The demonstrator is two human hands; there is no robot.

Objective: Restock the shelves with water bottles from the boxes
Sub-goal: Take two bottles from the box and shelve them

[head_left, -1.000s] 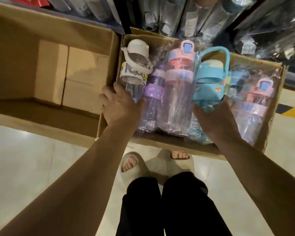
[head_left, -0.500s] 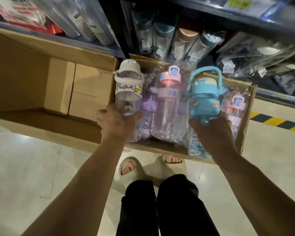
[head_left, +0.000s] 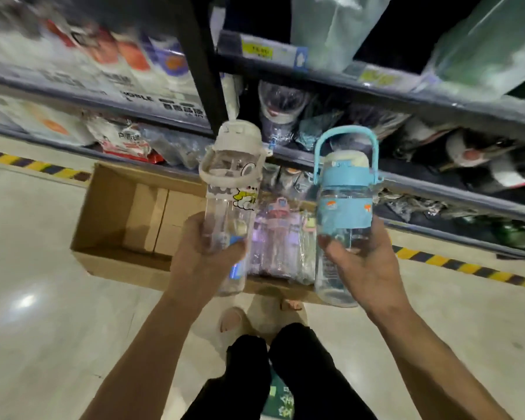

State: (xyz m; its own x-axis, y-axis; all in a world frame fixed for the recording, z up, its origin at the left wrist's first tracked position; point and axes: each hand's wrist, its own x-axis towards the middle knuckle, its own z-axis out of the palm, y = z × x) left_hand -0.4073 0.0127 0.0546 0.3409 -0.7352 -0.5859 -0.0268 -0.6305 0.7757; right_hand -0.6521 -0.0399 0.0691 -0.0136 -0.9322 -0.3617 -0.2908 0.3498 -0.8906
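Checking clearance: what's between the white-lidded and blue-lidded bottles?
Head view: no object between them; through the gap, plastic-wrapped pink and purple bottles in the cardboard box below.

Left hand [head_left: 206, 253] and right hand [head_left: 367, 262] bare, forearms bare to frame edge. Below both hands: black fabric trousers [head_left: 300, 374]. Between hands and trousers: beige chunky foam open-toe slide sandals [head_left: 234, 321], toes showing, one partly hidden.

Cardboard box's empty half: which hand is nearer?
Left. The left hand, gripping the white-lidded bottle, is just right of the box's empty half; the right hand, gripping the blue-lidded bottle, is farther right.
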